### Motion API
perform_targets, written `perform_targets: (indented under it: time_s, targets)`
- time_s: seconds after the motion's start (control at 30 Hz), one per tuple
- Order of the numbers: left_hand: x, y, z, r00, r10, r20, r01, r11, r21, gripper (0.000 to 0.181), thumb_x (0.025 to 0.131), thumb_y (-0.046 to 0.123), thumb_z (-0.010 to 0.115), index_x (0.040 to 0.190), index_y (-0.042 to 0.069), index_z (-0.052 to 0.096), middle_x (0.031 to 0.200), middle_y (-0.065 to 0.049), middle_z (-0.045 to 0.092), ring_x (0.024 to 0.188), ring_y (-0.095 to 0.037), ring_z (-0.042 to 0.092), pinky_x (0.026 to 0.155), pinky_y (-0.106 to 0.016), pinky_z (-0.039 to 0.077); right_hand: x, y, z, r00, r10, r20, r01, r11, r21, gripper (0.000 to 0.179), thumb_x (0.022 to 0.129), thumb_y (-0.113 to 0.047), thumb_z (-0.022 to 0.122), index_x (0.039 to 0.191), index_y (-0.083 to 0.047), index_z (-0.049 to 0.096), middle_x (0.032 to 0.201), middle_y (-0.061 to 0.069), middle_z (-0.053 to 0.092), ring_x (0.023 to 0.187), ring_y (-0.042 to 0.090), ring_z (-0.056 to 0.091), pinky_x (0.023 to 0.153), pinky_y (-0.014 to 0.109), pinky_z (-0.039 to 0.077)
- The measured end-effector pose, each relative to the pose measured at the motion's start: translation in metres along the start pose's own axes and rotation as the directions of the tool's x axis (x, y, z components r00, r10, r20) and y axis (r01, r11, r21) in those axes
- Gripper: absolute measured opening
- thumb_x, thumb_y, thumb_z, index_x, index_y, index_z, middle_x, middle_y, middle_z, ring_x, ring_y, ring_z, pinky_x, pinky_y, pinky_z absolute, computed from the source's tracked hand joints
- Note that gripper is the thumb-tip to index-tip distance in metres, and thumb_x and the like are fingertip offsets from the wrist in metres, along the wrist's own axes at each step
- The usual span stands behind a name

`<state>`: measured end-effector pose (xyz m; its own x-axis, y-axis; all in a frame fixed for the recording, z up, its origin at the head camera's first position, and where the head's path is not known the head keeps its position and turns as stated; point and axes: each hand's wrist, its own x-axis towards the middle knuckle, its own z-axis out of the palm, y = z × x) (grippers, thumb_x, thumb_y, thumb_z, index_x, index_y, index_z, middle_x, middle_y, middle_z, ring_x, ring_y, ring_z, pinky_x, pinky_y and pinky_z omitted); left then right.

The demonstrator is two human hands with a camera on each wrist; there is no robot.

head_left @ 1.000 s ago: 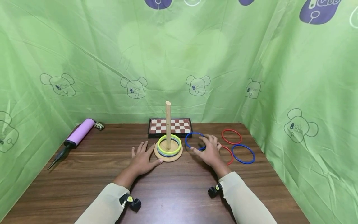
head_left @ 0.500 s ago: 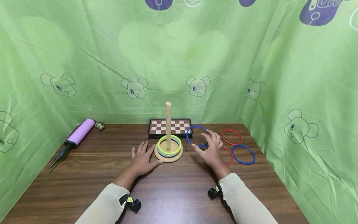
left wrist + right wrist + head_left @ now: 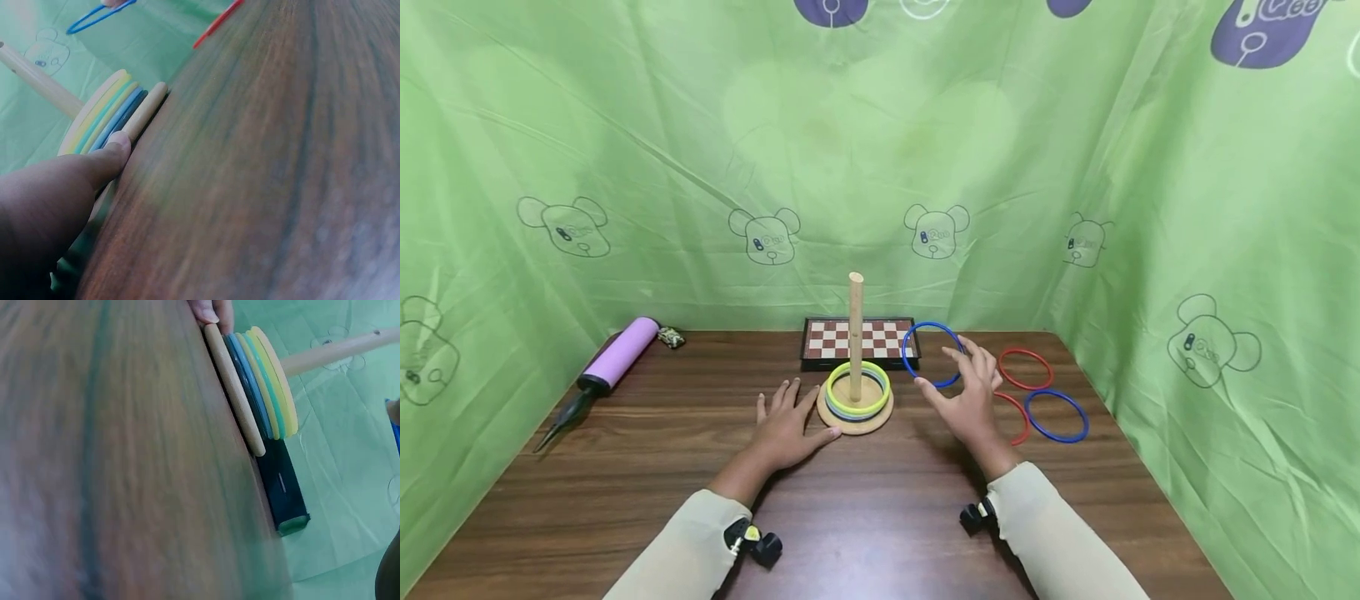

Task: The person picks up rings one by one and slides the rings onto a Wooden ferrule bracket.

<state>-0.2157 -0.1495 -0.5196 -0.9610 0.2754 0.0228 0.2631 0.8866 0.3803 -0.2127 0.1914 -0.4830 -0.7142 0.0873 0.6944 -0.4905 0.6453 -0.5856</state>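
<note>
A wooden peg [image 3: 856,333] stands upright on a round wooden base [image 3: 872,428], with several rings stacked around its foot, a yellow-green ring [image 3: 858,412] on top. My left hand [image 3: 784,435] lies against the base's left side, fingers spread; in the left wrist view its thumb [image 3: 119,145] presses the base's edge. To the right of the peg, my right hand [image 3: 973,404] pinches a blue ring [image 3: 931,323] by its right side between thumb and fingers. That ring is raised and tilted, overlapping the chessboard's corner in the head view.
Two red rings [image 3: 1026,351] and another blue ring [image 3: 1056,440] lie at the right on the wooden table [image 3: 880,533]. Behind the peg is a checkered chessboard [image 3: 887,340]. A purple hand pump [image 3: 622,350] and a small patterned packet [image 3: 671,337] lie back left. Green cloth surrounds the table.
My right hand has lifted the blue ring off the table, and the ring has risen and tilted up. The left hand stays at the base.
</note>
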Motion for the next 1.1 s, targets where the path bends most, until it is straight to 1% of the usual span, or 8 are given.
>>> perform_targets:
  time_s: [0.07, 0.23, 0.37, 0.57, 0.73, 0.9, 1.1]
  targets:
    - [0.0, 0.001, -0.001, 1.0, 0.003, -0.009, -0.003, 1.0, -0.002, 0.102, 0.094, 0.083, 0.061, 0.172, 0.022, 0.038, 0.179, -0.028, 0.026, 0.168, -0.051, 0.016, 0.128, -0.084, 0.003, 0.003, -0.004, -0.001, 1.0, 0.004, 0.002, -0.004, 1.0, 0.008, 0.064, 0.082, -0.032, 0.096, 0.136, -0.01, 0.071, 0.162, 0.019, 0.053, 0.151, 0.043, 0.037, 0.112, 0.07, 0.019]
    - [0.001, 0.002, -0.002, 1.0, 0.012, -0.014, -0.012, 1.0, -0.006, 0.101, 0.095, 0.081, 0.062, 0.171, 0.02, 0.039, 0.178, -0.029, 0.026, 0.168, -0.052, 0.018, 0.128, -0.085, 0.004, 0.013, -0.012, -0.003, 1.0, -0.001, -0.013, 0.001, 1.0, 0.008, 0.062, 0.082, -0.033, 0.096, 0.136, -0.01, 0.072, 0.163, 0.018, 0.053, 0.152, 0.042, 0.037, 0.112, 0.07, 0.021]
    - [-0.001, 0.003, -0.005, 1.0, 0.001, -0.013, -0.001, 1.0, -0.009, 0.101, 0.095, 0.08, 0.063, 0.171, 0.019, 0.039, 0.178, -0.028, 0.026, 0.168, -0.052, 0.016, 0.128, -0.084, 0.003, 0.025, -0.019, -0.004, 1.0, -0.016, -0.002, 0.016, 1.0, 0.017, 0.063, 0.082, -0.035, 0.096, 0.135, -0.011, 0.072, 0.163, 0.017, 0.053, 0.151, 0.041, 0.037, 0.115, 0.069, 0.021]
    - [-0.002, 0.003, -0.005, 1.0, 0.004, -0.013, -0.004, 1.0, -0.011, 0.1, 0.095, 0.08, 0.063, 0.172, 0.02, 0.038, 0.179, -0.028, 0.025, 0.168, -0.052, 0.016, 0.128, -0.084, 0.003, 0.042, -0.032, -0.004, 0.999, -0.044, -0.01, 0.044, 0.999, 0.024, 0.066, 0.08, -0.035, 0.097, 0.135, -0.008, 0.072, 0.16, 0.018, 0.055, 0.149, 0.041, 0.041, 0.11, 0.067, 0.026]
    - [-0.002, 0.002, -0.004, 1.0, 0.004, -0.011, -0.004, 1.0, -0.014, 0.1, 0.095, 0.08, 0.063, 0.172, 0.02, 0.038, 0.179, -0.028, 0.025, 0.168, -0.052, 0.016, 0.128, -0.084, 0.003, 0.055, -0.046, -0.005, 0.999, -0.032, 0.005, 0.031, 0.999, 0.036, 0.071, 0.083, -0.037, 0.095, 0.142, -0.008, 0.067, 0.164, 0.014, 0.052, 0.151, 0.037, 0.039, 0.109, 0.067, 0.024]
    - [-0.002, 0.001, -0.003, 1.0, 0.005, -0.009, -0.005, 1.0, -0.007, 0.101, 0.095, 0.081, 0.062, 0.172, 0.02, 0.038, 0.179, -0.028, 0.025, 0.168, -0.051, 0.016, 0.128, -0.084, 0.003, 0.067, -0.061, -0.006, 1.0, -0.027, 0.0, 0.027, 0.998, 0.056, 0.072, 0.085, -0.038, 0.092, 0.144, -0.007, 0.065, 0.165, 0.011, 0.05, 0.152, 0.035, 0.036, 0.11, 0.069, 0.024]
    - [-0.002, 0.002, -0.004, 1.0, 0.0, -0.005, 0.0, 1.0, -0.012, 0.1, 0.095, 0.08, 0.063, 0.171, 0.019, 0.039, 0.179, -0.028, 0.025, 0.169, -0.051, 0.016, 0.129, -0.083, 0.003, 0.076, -0.078, -0.003, 0.997, -0.069, -0.021, 0.07, 0.993, 0.094, 0.07, 0.086, -0.034, 0.091, 0.144, -0.004, 0.065, 0.164, 0.015, 0.051, 0.15, 0.039, 0.037, 0.108, 0.067, 0.026]
